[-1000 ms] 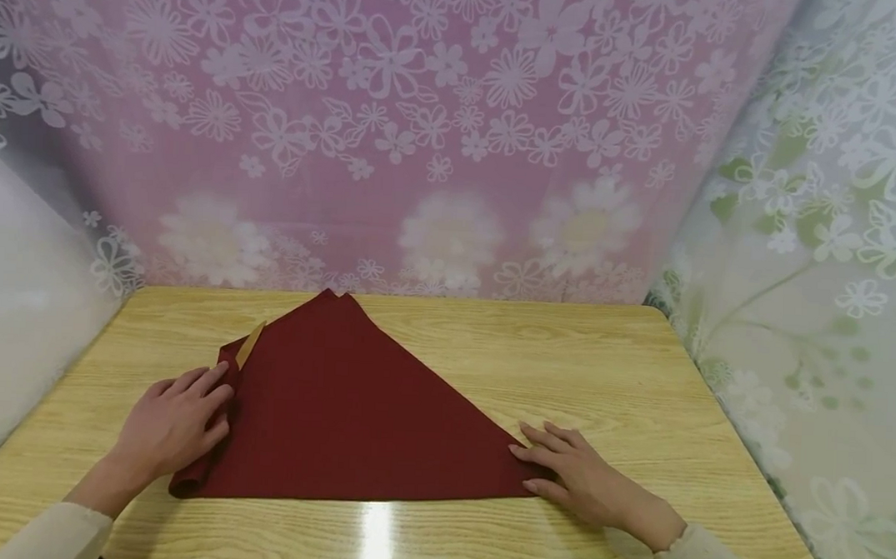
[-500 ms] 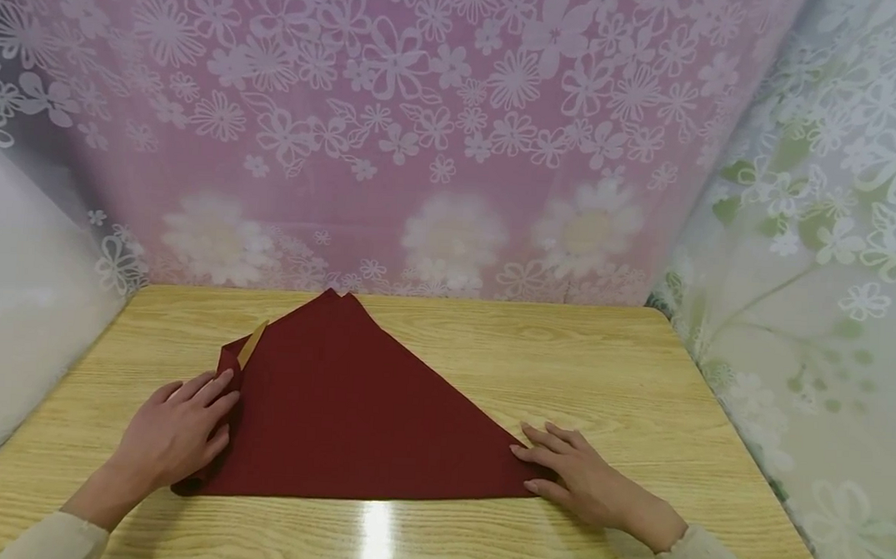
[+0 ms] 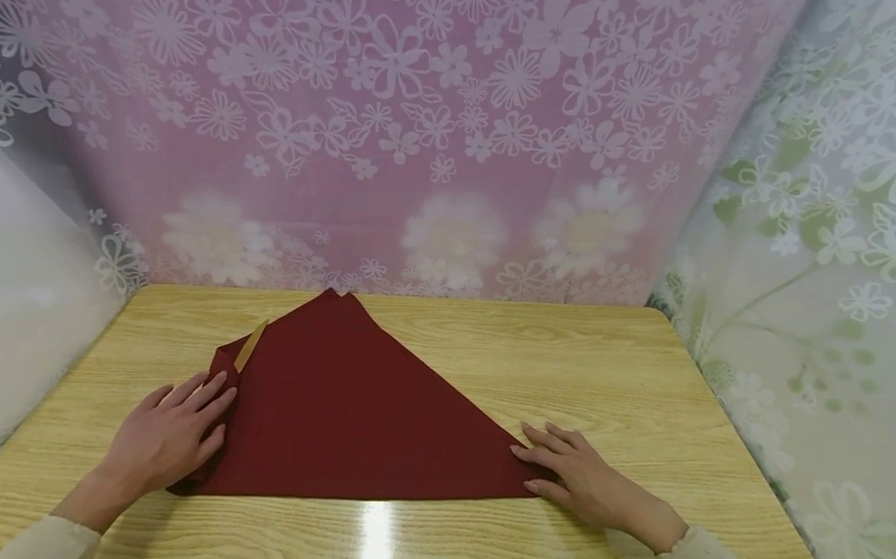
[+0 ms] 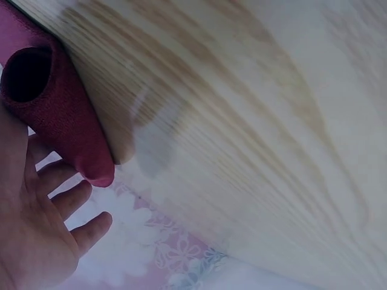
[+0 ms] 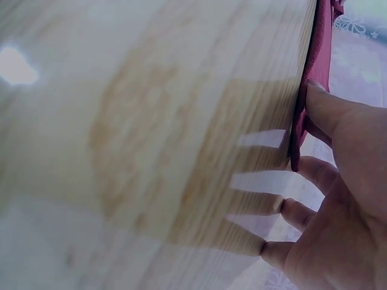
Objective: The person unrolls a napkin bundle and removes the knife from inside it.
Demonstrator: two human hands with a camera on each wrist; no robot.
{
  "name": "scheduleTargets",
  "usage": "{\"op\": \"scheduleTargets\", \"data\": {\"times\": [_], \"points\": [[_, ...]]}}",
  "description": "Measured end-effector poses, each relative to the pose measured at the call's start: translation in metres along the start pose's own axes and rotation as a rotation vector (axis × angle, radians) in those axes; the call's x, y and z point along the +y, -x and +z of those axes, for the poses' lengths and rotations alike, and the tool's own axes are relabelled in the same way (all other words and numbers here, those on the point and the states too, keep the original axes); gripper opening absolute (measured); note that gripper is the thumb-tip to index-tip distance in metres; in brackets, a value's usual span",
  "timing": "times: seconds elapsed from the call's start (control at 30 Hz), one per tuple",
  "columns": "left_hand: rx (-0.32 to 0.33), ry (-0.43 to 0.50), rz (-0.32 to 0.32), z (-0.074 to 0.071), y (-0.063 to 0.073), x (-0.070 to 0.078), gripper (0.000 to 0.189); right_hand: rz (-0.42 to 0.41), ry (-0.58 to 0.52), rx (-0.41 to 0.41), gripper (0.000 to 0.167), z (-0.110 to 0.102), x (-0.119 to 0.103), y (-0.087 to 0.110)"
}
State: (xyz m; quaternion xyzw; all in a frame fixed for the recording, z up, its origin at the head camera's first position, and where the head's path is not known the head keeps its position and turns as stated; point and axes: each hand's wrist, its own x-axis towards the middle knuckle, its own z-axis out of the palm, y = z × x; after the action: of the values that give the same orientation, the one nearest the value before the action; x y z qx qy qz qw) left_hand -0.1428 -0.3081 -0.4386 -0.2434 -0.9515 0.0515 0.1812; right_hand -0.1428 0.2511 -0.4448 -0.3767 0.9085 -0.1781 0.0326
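A dark red cloth napkin [image 3: 352, 409] lies folded in a rough triangle, its peak at the table's far edge. Its left side is turned over into a roll [image 4: 72, 115], seen hollow at the near end in the left wrist view. My left hand [image 3: 159, 438] rests on that roll with fingers spread and loosely bent. A tan, narrow, pointed thing [image 3: 251, 346] sticks out beyond the roll's upper end; its lower part is hidden. At the cloth's right corner my right hand [image 3: 582, 477] presses down, fingertips on the fabric, thumb near the front edge.
The wood-grain table [image 3: 602, 361] carries the cloth. Behind it hangs a pink floral curtain [image 3: 439, 146]; a pale leafy one [image 3: 815, 287] hangs at the right and a whitish sheet [image 3: 26, 311] at the left.
My left hand has shifted slightly left and toward me, and the rolled side under it has turned a little. The right hand stays in place on the corner.
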Motion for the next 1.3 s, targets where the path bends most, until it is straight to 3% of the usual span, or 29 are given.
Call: {"op": "scheduleTargets", "data": {"times": [0.67,0.9,1.3], "points": [[-0.126,0.065,-0.016,0.006,0.008,-0.009,0.05,0.003,-0.002,0.011,0.044,0.0,0.001,0.001],[-0.209,0.123,-0.054,0.004,0.012,-0.009,0.058,-0.004,0.002,0.019,0.044,0.0,0.001,0.0],[-0.211,0.115,-0.054,0.008,0.014,-0.008,0.059,-0.017,0.007,0.033,0.044,0.001,0.0,0.0]]}}
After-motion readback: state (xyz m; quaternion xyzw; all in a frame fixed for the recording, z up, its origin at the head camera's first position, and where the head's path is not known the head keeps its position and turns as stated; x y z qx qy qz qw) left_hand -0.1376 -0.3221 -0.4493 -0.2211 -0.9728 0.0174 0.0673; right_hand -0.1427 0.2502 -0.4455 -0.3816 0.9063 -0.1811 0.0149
